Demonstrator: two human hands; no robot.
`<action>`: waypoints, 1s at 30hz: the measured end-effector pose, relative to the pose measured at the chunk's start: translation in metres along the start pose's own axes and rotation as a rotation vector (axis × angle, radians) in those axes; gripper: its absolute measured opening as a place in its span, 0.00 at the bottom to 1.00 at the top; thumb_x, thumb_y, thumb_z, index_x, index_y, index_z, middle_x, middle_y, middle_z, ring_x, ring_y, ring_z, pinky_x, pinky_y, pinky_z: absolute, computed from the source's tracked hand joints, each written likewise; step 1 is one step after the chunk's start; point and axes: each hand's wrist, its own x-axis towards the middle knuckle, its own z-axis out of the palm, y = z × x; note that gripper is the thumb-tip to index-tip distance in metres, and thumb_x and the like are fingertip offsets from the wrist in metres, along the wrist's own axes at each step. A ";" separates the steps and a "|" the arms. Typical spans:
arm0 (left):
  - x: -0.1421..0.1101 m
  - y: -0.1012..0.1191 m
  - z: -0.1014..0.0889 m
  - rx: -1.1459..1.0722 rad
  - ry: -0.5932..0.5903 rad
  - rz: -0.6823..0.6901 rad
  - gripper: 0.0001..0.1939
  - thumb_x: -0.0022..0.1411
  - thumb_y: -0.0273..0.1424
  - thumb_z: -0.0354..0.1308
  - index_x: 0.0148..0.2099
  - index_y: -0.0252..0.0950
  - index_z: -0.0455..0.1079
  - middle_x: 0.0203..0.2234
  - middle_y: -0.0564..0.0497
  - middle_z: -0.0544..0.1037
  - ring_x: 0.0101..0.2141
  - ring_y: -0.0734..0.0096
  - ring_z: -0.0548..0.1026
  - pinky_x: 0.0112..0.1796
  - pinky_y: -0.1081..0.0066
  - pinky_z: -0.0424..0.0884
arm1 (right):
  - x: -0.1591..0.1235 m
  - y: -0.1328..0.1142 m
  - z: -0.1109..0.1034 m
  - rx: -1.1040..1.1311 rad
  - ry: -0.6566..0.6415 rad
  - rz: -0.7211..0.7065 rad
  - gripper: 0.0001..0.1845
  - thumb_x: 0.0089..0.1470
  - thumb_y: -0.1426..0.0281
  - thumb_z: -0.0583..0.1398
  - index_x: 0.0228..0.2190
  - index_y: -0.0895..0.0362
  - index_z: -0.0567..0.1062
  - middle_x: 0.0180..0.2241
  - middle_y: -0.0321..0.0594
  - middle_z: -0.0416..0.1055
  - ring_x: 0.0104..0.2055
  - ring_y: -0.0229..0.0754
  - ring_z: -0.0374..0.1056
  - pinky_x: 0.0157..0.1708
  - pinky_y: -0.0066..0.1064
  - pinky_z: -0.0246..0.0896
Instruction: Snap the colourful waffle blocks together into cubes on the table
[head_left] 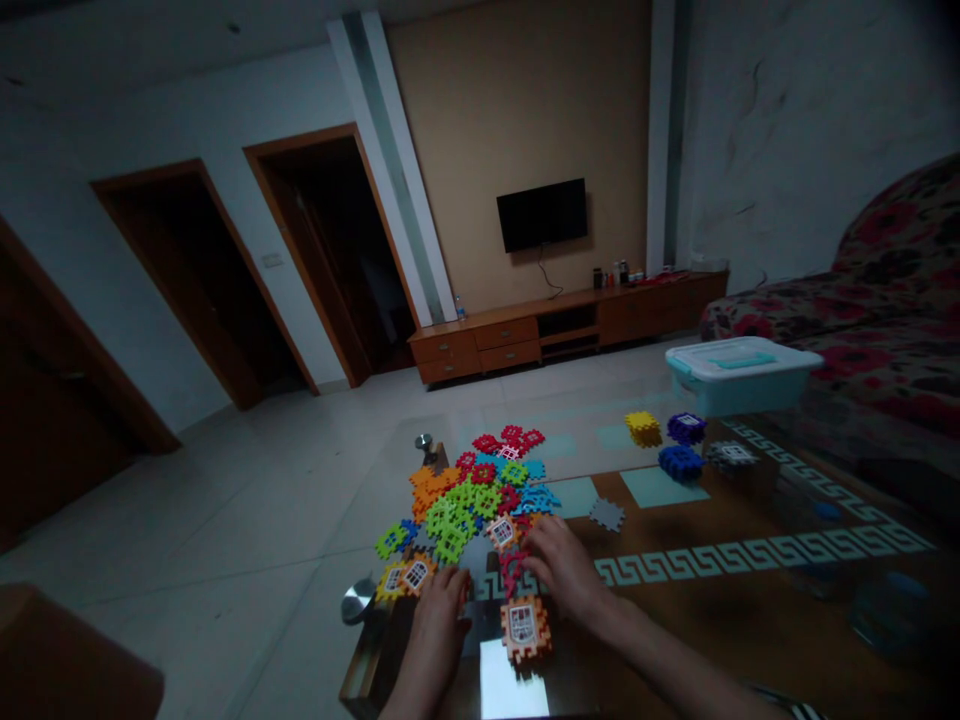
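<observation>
A heap of colourful interlocking plastic waffle blocks [457,500] lies on a glass-topped table [675,560]. My left hand [439,625] is at the heap's near edge, its fingertips against an orange piece printed with a window [415,576]. My right hand [564,568] reaches left, fingers on or just beside a red piece [513,572]. Below it stands a small orange block cube with a window print [523,628], close to both hands. Whether either hand grips anything is hidden by the fingers.
Farther along the table are yellow [643,429], purple [686,428], blue [680,462] and grey [729,455] block clusters, plus a loose grey piece [606,515]. A lidded plastic storage box [742,375] sits at the far edge, beside a floral sofa [885,300].
</observation>
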 end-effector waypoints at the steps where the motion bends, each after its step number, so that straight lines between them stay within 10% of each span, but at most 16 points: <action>1: 0.000 0.000 -0.002 -0.005 -0.008 -0.004 0.34 0.45 0.14 0.52 0.56 0.35 0.68 0.57 0.44 0.70 0.57 0.63 0.67 0.57 0.68 0.59 | 0.004 0.005 -0.003 -0.070 0.023 0.022 0.09 0.52 0.78 0.61 0.37 0.58 0.75 0.42 0.44 0.71 0.48 0.47 0.63 0.47 0.36 0.58; 13: -0.004 0.000 -0.015 -0.005 -0.064 -0.097 0.31 0.46 0.24 0.59 0.56 0.37 0.69 0.57 0.40 0.69 0.58 0.51 0.64 0.52 0.58 0.65 | 0.014 0.024 -0.012 -0.275 -0.035 0.291 0.20 0.44 0.70 0.68 0.41 0.60 0.74 0.44 0.51 0.68 0.49 0.56 0.63 0.47 0.42 0.58; 20: -0.008 -0.001 -0.015 0.007 -0.113 0.035 0.38 0.44 0.20 0.55 0.60 0.43 0.66 0.58 0.49 0.70 0.59 0.58 0.64 0.55 0.64 0.64 | -0.016 -0.007 -0.017 0.126 -0.152 -0.016 0.31 0.36 0.67 0.72 0.44 0.55 0.72 0.45 0.43 0.65 0.50 0.52 0.61 0.49 0.39 0.59; 30: -0.006 0.009 -0.005 0.014 0.034 -0.017 0.30 0.51 0.23 0.55 0.58 0.26 0.64 0.51 0.37 0.72 0.54 0.56 0.69 0.55 0.63 0.63 | -0.034 -0.028 -0.003 -0.016 -0.263 -0.079 0.26 0.39 0.68 0.71 0.42 0.56 0.72 0.47 0.47 0.67 0.49 0.56 0.60 0.47 0.46 0.56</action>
